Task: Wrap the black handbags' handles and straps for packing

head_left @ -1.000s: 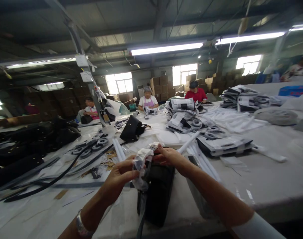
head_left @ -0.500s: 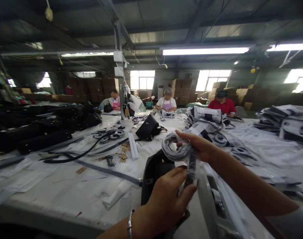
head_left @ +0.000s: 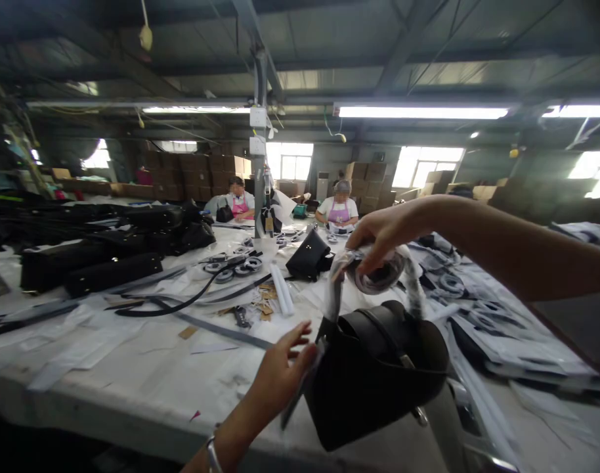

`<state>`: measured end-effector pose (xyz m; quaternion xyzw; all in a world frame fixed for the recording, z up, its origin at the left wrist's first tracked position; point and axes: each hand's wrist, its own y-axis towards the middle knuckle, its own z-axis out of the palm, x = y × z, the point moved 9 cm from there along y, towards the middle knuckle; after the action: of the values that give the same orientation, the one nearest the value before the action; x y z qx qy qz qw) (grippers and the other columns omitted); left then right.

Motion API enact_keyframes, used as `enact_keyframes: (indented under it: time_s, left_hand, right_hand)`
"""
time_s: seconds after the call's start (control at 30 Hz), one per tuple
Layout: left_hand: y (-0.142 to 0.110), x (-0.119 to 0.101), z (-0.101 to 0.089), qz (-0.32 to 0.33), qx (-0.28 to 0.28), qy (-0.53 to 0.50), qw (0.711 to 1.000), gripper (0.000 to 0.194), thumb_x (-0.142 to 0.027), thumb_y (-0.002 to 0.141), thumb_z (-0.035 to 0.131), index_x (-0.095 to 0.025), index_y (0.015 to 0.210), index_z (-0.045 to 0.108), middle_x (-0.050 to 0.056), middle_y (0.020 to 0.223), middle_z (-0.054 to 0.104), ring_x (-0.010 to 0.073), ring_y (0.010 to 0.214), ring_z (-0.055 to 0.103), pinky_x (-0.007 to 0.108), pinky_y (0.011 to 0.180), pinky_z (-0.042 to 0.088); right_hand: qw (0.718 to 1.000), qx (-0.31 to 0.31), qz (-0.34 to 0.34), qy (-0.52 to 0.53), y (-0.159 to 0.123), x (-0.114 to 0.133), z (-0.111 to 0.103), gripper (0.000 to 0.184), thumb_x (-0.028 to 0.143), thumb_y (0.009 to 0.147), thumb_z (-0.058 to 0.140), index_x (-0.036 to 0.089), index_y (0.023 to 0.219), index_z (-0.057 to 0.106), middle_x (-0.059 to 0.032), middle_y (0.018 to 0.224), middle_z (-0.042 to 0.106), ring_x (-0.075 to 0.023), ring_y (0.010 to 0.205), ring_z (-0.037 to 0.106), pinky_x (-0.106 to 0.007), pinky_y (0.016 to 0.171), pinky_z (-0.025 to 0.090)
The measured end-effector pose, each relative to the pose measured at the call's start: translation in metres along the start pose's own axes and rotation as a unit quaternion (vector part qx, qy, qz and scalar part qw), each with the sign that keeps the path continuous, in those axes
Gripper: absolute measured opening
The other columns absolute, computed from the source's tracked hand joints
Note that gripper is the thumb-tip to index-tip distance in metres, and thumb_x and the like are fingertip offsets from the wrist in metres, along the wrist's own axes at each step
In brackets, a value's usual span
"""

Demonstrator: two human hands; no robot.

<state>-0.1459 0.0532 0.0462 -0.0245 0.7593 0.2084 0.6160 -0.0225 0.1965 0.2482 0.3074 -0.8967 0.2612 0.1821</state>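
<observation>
A black handbag (head_left: 373, 387) hangs tilted over the table in front of me, its carry handle (head_left: 415, 282) sleeved in clear plastic. My right hand (head_left: 386, 230) is above it, fingers closed around a coiled strap (head_left: 379, 279) in clear wrap at the handle's top. Part of the coil is hidden by the fingers. My left hand (head_left: 283, 364) is at the bag's left side, palm inward, fingers apart. Its thumb is close to a thin dark strip by the bag's edge; whether they touch I cannot tell.
A smaller black bag (head_left: 308, 255), coiled straps (head_left: 253, 264), paper tags (head_left: 266, 310) and white rolls (head_left: 282, 289) lie ahead on the table (head_left: 147, 374). Black bags (head_left: 113, 272) are piled left, wrapped parts (head_left: 497, 322) right. Two people (head_left: 338, 209) sit across, beside a pillar (head_left: 258, 164).
The handbag has come up and turned into fuller view. My right hand has moved over its top with the coiled strap. My left hand has drawn back leftward and its fingers have opened.
</observation>
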Motion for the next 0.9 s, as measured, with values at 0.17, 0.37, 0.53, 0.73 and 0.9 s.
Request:
enact_keyframes:
  time_s: [0.17,0.37,0.53,0.73,0.9]
  left_hand:
    - [-0.03,0.056,0.04,-0.042,0.035,-0.012,0.998,0.041,-0.04,0.087,0.063,-0.021,0.124,0.065,0.012,0.123,0.066,0.0278,0.108,0.062,0.03,0.073,0.054]
    - [-0.042,0.08,0.061,-0.053,0.11,0.01,0.993,0.039,-0.033,0.085,0.063,-0.019,0.122,0.066,0.012,0.125,0.064,0.0243,0.101,0.065,0.029,0.077,0.053]
    - [-0.026,0.081,0.038,-0.044,0.152,0.042,0.987,0.029,-0.032,0.086,0.061,-0.02,0.11,0.073,0.007,0.107,0.074,0.0213,0.09,0.07,0.029,0.077,0.054]
    - [0.047,0.121,-0.054,-0.068,0.045,0.182,0.98,0.03,-0.03,0.088,0.056,-0.013,0.107,0.072,0.009,0.093,0.077,0.0212,0.082,0.072,0.029,0.073,0.056]
    - [0.143,0.163,-0.12,-0.085,-0.027,0.309,0.947,0.022,-0.029,0.093,0.057,-0.015,0.105,0.068,0.009,0.106,0.071,0.0221,0.098,0.067,0.04,0.09,0.052]
  right_hand:
    - [0.989,0.061,-0.019,-0.131,0.032,0.001,0.052,0.028,0.007,0.044,0.088,0.013,0.07,0.078,0.0059,0.059,0.07,-0.0115,0.06,0.061,-0.023,0.062,0.044]
    - [0.963,0.021,-0.135,-0.233,0.055,-0.02,0.098,0.028,0.002,0.049,0.082,0.019,0.072,0.079,0.0045,0.055,0.07,-0.0145,0.054,0.062,-0.026,0.063,0.047]
    - [0.944,-0.105,-0.183,-0.254,0.047,-0.056,0.113,0.07,-0.013,0.058,0.054,0.018,0.119,0.07,-0.0111,0.107,0.075,-0.0305,0.107,0.067,-0.048,0.108,0.038]
    - [0.877,-0.303,-0.219,-0.301,-0.001,-0.108,0.121,0.099,-0.013,0.062,0.033,0.027,0.152,0.028,-0.0063,0.152,0.042,-0.0243,0.141,0.037,-0.054,0.114,0.032]
    - [0.837,-0.39,-0.282,-0.26,-0.048,-0.129,0.153,0.076,0.004,0.077,0.042,0.035,0.147,0.039,-0.0004,0.149,0.046,-0.0263,0.133,0.049,-0.038,0.101,0.053]
